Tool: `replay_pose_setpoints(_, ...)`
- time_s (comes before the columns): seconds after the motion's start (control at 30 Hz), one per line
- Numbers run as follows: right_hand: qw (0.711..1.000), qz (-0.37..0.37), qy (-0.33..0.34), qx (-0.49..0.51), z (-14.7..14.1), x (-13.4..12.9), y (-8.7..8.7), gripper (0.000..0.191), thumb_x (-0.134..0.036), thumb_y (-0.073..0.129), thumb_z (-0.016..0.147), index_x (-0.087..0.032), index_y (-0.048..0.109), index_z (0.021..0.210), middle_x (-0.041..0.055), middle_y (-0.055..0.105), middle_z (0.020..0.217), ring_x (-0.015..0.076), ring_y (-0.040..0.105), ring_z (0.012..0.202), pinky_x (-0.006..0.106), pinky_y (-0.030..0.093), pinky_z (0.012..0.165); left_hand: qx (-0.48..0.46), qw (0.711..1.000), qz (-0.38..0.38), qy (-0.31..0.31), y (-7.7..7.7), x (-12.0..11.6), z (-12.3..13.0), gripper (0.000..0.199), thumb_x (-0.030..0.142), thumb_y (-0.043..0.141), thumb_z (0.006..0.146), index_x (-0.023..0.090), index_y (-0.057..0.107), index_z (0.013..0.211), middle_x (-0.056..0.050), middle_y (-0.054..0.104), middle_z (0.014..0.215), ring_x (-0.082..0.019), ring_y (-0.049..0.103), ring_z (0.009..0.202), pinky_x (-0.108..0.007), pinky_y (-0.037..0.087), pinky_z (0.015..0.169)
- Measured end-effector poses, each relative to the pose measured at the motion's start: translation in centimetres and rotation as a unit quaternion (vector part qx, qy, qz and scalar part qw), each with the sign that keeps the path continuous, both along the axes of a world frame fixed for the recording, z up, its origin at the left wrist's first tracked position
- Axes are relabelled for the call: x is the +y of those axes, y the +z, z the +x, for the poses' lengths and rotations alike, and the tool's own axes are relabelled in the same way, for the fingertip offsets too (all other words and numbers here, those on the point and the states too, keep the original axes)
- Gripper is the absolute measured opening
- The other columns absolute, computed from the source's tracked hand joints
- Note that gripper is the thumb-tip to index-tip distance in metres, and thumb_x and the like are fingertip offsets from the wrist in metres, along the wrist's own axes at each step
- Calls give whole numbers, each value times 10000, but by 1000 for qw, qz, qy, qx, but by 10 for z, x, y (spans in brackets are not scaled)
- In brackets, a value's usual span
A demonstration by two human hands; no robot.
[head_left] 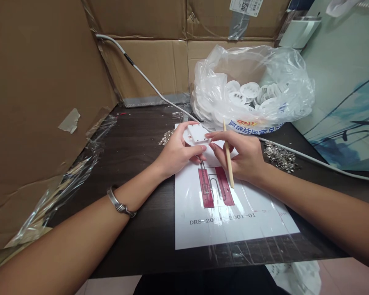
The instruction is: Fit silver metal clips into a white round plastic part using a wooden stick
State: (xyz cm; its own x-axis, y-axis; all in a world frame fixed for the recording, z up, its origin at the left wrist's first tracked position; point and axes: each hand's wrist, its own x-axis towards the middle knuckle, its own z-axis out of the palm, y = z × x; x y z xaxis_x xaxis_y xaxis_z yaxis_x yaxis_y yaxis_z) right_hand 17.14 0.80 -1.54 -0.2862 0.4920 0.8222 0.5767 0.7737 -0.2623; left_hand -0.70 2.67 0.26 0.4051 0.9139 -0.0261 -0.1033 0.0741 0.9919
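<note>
My left hand (pixel 180 149) is closed on a white round plastic part (pixel 197 133) with a raised square block and small slots. It holds the part above the top of a printed sheet (pixel 187 229). My right hand (pixel 244 155) is closed, with a thin wooden stick (pixel 228 162) lying between its fingers. The right fingertips are at the near right edge of the white part; whether they also pinch a small piece there is hidden. Below the hands, the sheet shows a red and grey drawing and printed lettering.
A clear plastic bag (pixel 209 110) full of white round parts (pixel 249 90) stands behind my hands. Small metal pieces lie in piles at right (pixel 281 157) and behind my left hand (pixel 166 138). A white cable (pixel 153 87) crosses the dark table (pixel 144 233). Cardboard walls (pixel 39 61) enclose it.
</note>
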Motion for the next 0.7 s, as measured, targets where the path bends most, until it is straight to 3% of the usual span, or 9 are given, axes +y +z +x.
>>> replay_pose_setpoints(0.47,1000,5,-25,-13,1,-1,-2,92,-199,626,836,-221,665,917,-8,742,747,96,562,449,250,445,459,-16,1000,-3,1,-2,1,0,607,89,720,708,181,393,1211,-33,668,819,-137,647,549,-239,530,492)
replay_pose_setpoints(0.6,997,-56,-47,9,5,1,-5,333,-184,530,857,-201,623,1176,47,749,1001,118,622,551,285,516,556,-25,1000,-10,5,-2,1,0,630,95,740,683,205,389,1195,-26,659,858,-141,650,553,-254,543,491)
replay_pose_setpoints(0.7,992,-114,-15,48,9,3,-8,420,-207,455,914,-221,534,1326,86,655,1279,122,644,615,309,549,599,-34,999,-16,12,-2,0,0,634,100,764,645,201,405,1158,-24,655,875,-152,657,577,-261,550,489)
